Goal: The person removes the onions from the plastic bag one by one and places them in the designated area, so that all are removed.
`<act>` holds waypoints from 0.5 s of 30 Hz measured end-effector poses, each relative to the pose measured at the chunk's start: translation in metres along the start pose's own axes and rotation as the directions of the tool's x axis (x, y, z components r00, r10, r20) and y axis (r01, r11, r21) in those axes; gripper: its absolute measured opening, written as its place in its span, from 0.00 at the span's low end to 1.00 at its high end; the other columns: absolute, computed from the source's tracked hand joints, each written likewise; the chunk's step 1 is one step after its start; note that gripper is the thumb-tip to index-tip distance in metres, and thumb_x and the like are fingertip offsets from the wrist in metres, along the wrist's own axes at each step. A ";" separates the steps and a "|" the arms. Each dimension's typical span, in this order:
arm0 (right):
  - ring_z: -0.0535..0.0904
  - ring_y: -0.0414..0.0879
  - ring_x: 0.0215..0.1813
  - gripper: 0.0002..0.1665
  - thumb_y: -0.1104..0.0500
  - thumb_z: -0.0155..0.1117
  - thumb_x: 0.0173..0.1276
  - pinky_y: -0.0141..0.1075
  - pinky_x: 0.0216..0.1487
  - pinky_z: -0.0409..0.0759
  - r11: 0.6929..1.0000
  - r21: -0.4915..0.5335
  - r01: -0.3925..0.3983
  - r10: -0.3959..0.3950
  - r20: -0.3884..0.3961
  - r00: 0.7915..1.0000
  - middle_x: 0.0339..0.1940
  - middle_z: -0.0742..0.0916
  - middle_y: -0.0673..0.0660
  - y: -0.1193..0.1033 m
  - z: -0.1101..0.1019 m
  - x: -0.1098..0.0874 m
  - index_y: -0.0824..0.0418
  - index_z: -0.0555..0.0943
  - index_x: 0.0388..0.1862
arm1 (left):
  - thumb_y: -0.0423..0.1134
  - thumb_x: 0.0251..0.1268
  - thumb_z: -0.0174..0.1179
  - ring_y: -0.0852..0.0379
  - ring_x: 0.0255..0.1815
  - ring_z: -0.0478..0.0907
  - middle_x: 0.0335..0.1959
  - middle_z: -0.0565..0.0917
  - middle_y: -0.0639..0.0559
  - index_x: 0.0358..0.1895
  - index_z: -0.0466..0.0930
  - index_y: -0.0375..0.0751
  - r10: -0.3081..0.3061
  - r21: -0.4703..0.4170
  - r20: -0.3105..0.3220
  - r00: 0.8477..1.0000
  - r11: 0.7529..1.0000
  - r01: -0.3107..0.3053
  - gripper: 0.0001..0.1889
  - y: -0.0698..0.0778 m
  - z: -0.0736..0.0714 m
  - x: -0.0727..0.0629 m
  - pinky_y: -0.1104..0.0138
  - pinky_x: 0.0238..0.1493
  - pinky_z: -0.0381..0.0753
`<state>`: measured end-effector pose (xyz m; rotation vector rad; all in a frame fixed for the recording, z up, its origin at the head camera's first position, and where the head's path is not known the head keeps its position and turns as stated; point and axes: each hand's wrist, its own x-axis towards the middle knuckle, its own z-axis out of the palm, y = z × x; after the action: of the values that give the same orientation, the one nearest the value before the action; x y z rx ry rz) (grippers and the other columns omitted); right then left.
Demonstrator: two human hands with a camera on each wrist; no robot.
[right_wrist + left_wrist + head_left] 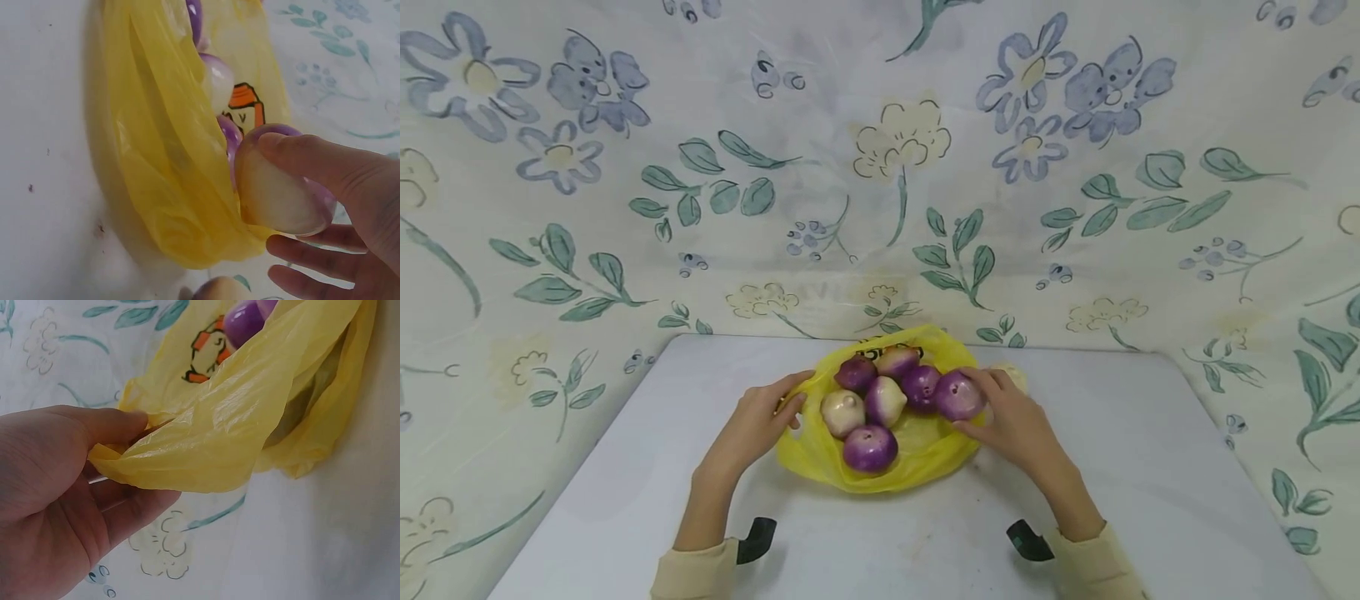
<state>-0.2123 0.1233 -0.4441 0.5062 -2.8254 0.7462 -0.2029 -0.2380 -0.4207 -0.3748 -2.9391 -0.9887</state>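
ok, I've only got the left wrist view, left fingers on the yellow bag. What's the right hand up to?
Observer: The right hand is gripping a purple-and-white vegetable at the right side of the yellow bag.
Operator: Any lying outside the bag?
Observer: Yes, one pale vegetable on the table, just past the right hand, which partly hides it in the head view.
Operator: And how many in the bag, leaving out the gripped one?
Observer: Six round vegetables show in the head view.
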 end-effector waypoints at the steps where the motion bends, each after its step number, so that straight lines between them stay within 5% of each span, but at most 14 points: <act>1: 0.82 0.57 0.55 0.44 0.44 0.77 0.55 0.55 0.50 0.82 1.000 0.002 -0.001 0.001 -0.007 1.000 0.61 0.78 0.60 0.001 -0.002 0.000 0.48 0.69 0.69 | 0.37 0.74 0.54 0.59 0.26 0.75 0.28 0.82 0.52 0.68 0.71 0.46 0.000 -0.001 0.001 1.000 1.000 0.000 0.22 0.000 0.000 0.000 0.71 0.27 0.74; 15: 0.81 0.57 0.54 0.47 0.46 0.78 0.54 0.55 0.51 0.82 0.999 0.022 -0.044 0.046 -0.084 0.995 0.60 0.79 0.62 0.023 -0.019 -0.002 0.50 0.68 0.71 | 0.35 0.73 0.55 0.59 0.26 0.75 0.30 0.83 0.50 0.68 0.72 0.45 0.000 -0.008 -0.004 1.000 1.000 0.000 0.22 0.000 -0.001 0.000 0.71 0.28 0.74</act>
<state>-0.2175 0.1523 -0.4385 0.4052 -2.7617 0.7858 -0.2025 -0.2388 -0.4198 -0.3728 -2.9328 -0.9999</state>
